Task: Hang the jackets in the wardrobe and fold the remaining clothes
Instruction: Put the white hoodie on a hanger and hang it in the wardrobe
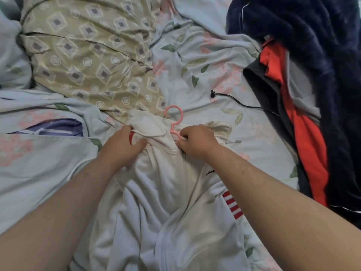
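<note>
A white zip-front hooded jacket with red stripes (pixel 172 192) lies on the bed's pale blue floral sheet (pixel 214 75), collar toward twelve o'clock, a pink plastic hanger (pixel 172 122) poking from its neck. The left hand (pixel 125 145) grips the collar at ten o'clock of the zip; the right hand (pixel 195 141) pinches fabric beside the hanger's stem. The hanger's arms are hidden, so one shoulder could sit unseated and slip off when lifted.

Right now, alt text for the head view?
Both hands, left hand and right hand, grip the collar area of a white hooded jacket lying on a floral bedsheet, with a pink hanger poking out at the neck. A dark navy and orange clothes pile lies to the right.
</note>
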`<state>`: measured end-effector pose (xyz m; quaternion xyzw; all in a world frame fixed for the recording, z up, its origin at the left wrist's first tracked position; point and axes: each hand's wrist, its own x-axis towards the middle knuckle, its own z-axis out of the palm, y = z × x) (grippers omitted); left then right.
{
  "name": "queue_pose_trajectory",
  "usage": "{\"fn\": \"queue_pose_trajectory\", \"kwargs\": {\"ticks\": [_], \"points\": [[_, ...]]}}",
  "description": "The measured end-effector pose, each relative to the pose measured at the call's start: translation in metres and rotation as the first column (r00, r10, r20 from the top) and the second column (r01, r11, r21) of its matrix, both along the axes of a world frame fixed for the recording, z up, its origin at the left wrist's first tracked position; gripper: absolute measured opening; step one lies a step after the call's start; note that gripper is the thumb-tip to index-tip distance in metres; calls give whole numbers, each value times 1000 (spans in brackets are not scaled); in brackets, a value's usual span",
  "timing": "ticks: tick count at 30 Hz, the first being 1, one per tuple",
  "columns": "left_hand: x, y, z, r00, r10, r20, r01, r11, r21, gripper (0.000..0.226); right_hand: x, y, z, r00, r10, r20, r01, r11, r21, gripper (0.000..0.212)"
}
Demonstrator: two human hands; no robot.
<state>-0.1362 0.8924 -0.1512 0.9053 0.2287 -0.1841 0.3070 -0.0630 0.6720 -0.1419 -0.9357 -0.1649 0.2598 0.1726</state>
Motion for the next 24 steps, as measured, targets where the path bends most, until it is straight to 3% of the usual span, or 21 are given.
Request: {"fn": "queue_pose_trajectory", "kwargs": {"ticks": [4,7,9,11,16,20,24], "points": [[-5,-1,33,1000,-1,-26,-7,952,-305,32,-20,-17,31,994,-110,0,105,941,322,26],[-20,-18,85,994,-90,64,109,878,-466,48,-43,-34,73,992,-88,90,43,906,421,25],[-32,-36,125,957,-219,191,280,868,-410,56,-59,-42,110,986,-103,133,27,879,477,31],[-41,-53,168,918,-266,294,350,893,-284,53,-73,-49,156,977,-134,166,31,857,515,40],[-70,-71,269,880,-246,406,233,969,83,57,-97,-62,290,957,-178,230,26,841,541,18],[-77,-69,366,825,-152,544,159,987,35,29,-93,-91,411,932,-349,93,212,736,643,15],[-78,-76,471,720,-149,678,156,986,51,26,-86,-125,522,957,-282,63,244,905,348,65]]}}
